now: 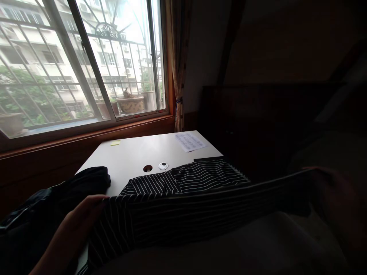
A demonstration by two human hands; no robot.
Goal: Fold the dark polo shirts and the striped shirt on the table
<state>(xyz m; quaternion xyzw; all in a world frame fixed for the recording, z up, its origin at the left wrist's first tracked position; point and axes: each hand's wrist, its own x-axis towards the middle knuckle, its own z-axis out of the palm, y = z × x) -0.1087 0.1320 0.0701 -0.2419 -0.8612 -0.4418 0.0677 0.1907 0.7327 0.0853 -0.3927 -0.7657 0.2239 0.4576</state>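
Observation:
A black garment with thin white stripes (183, 214) is stretched between my two hands, its near part lifted above the table. My left hand (93, 206) pinches its upper edge at the left. At the far right, in deep shadow, my right hand (329, 183) grips the other end of that edge. The garment's far part lies spread on the white table (132, 156). Its lower side fades into the dark near my body. Beside my left hand lies a dark bundle of cloth (91, 179) on the table's left side.
On the tabletop are a printed sheet of paper (190, 141), a yellow sticky note (115, 143), a round cable hole (148, 168) and a small white disc (163, 166). A barred window (111, 61) and a tied curtain (179, 68) stand behind. Dark furniture (252, 122) is at the right.

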